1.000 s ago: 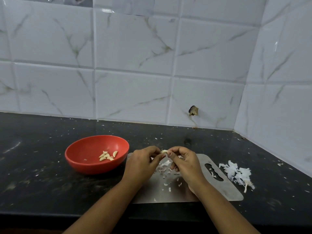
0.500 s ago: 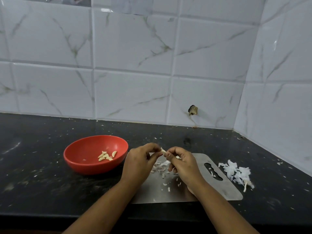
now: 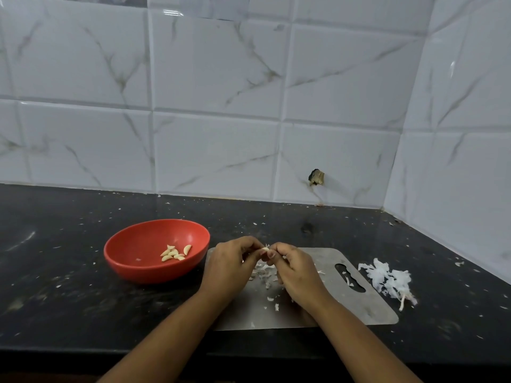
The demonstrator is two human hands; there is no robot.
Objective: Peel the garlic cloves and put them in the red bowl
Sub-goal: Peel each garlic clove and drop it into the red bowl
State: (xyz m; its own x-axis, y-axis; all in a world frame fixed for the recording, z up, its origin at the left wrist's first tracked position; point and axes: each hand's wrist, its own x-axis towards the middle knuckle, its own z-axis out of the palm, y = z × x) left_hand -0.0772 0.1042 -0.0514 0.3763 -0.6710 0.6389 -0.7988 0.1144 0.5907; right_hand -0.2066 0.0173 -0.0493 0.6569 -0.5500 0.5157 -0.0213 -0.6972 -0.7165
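The garlic clove (image 3: 265, 248) in work is a small pale piece held in the air between the two hands, above the far part of the metal board (image 3: 331, 308). The left hand (image 3: 229, 268) pinches it from one side and the right hand (image 3: 297, 272) from the other. The grip of each hand is clamped on the clove, the fingertips of both hands almost meet, and the other fingers are curled under. The clove is so small and so covered that I cannot tell how much skin is on it. Directly under the hands, small white bits of skin (image 3: 265, 272) lie scattered on the board. Just left of the board, near the left hand but apart from it, stands the red bowl (image 3: 130, 269), and in it lies a little group of peeled cloves (image 3: 175, 253), yellowish and clean. To the right of the board, on the black table (image 3: 69, 313), there is a loose heap of white skins (image 3: 387, 280) with a dry stem in it. I see no unpeeled cloves waiting on the table or on the board, though some may be hidden under the hands. In my judgement the task is well advanced: several cloves are finished and in the bowl, and one is in the fingers and has yet to go there. Whether it is the last one, the view does not show.
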